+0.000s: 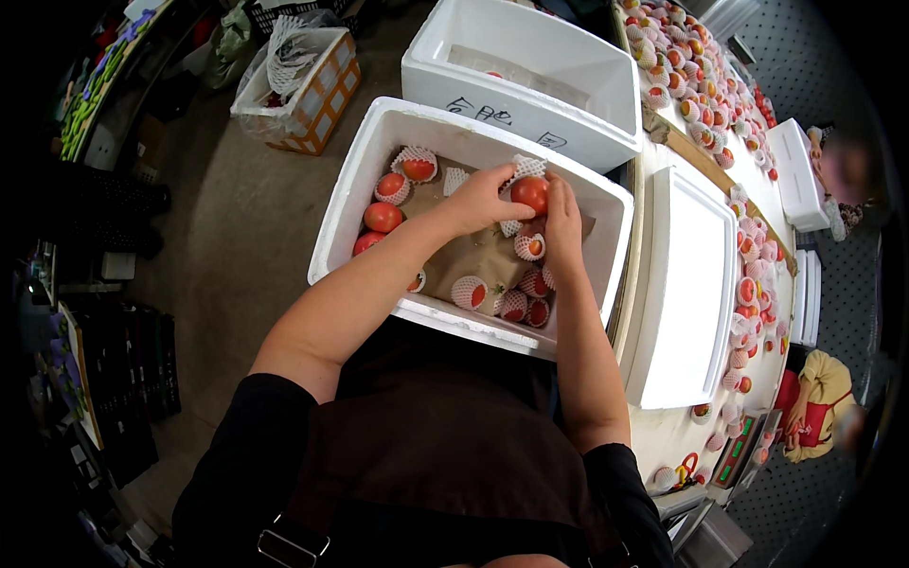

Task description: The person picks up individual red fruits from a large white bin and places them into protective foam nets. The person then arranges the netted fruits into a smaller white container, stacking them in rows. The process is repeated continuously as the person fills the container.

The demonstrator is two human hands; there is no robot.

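Both hands are inside a white foam box (454, 327), holding a bare red tomato (529, 196) between them near its far right corner. The left hand (485, 201) pinches its left side, thumb nearer the body and fingers beyond; the right hand (564, 225) lies along its right side, fingers fairly straight. A white foam net (529, 168) sits just beyond the tomato, by the fingertips; whether it touches the fruit I cannot tell.

Nearer the body than the hands, several netted tomatoes (468, 292) lie on brown paper (459, 257). Left of the hands are two bare tomatoes (383, 217) and two more in nets (417, 166). A second foam box (606, 129) stands just beyond the first. Right of the hands, a white foam lid (689, 289) lies on a table (653, 431) bearing many netted tomatoes; well past it is a person in yellow (826, 383).
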